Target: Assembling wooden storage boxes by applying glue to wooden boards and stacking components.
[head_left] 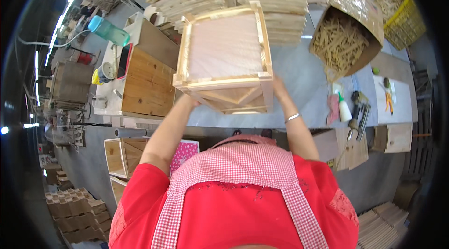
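In front of me, a pale wooden crate with corner posts and a diagonal brace on its near side is tilted above the grey worktable. My left hand grips its lower left side, with most of the fingers hidden behind the wood. At the lower right side, my right hand holds the crate too, its fingertips out of sight. To the right of the crate lie a nail gun, a white glue bottle with a green tip and a pink cloth.
Tall stacks of wooden slats stand behind the crate. A cardboard box of thin wood strips and a yellow basket sit at far right. Leftward are a wooden box, a teal bottle and a phone.
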A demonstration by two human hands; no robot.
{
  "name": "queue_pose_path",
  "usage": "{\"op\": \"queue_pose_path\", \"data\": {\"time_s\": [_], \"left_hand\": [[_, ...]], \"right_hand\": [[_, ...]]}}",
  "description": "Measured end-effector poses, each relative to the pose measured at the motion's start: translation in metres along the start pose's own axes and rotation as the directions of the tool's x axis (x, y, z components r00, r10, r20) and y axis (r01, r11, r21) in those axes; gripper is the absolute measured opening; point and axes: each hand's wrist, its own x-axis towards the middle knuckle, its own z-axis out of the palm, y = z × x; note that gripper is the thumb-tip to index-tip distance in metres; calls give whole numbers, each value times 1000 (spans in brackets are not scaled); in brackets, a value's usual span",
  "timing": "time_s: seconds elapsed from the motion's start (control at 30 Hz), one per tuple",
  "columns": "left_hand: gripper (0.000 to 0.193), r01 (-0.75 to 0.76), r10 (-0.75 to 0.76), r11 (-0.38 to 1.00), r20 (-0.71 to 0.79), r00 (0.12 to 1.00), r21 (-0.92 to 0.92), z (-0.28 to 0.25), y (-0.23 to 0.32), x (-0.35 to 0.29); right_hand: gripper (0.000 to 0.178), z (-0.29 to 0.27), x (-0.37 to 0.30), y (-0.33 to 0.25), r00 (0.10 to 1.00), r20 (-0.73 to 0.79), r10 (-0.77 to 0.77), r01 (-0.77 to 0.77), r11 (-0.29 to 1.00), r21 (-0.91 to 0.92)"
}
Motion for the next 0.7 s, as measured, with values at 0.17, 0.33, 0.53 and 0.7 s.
{"op": "queue_pose_path", "data": {"time_s": [0.17, 0.33, 0.53, 0.7], "left_hand": [[50, 30, -26, 999, 260, 965, -13, -10, -22, 28], [54, 102, 12, 982, 591, 807, -159, 27, -10, -9], [58, 210, 150, 933, 848, 508, -291, 66, 60, -38], [63, 376, 226, 880, 952, 207, -291, 110, 146, -48]], "right_hand": [[78, 6, -41, -13, 992, -37, 117, -88, 892, 443], [56, -19, -93, -27, 978, -198, 61, 26, 912, 410], [50, -68, -122, -142, 829, -408, -382, 394, 917, -58], [58, -98, -152, -203, 851, -421, -314, 469, 815, 342]]}}
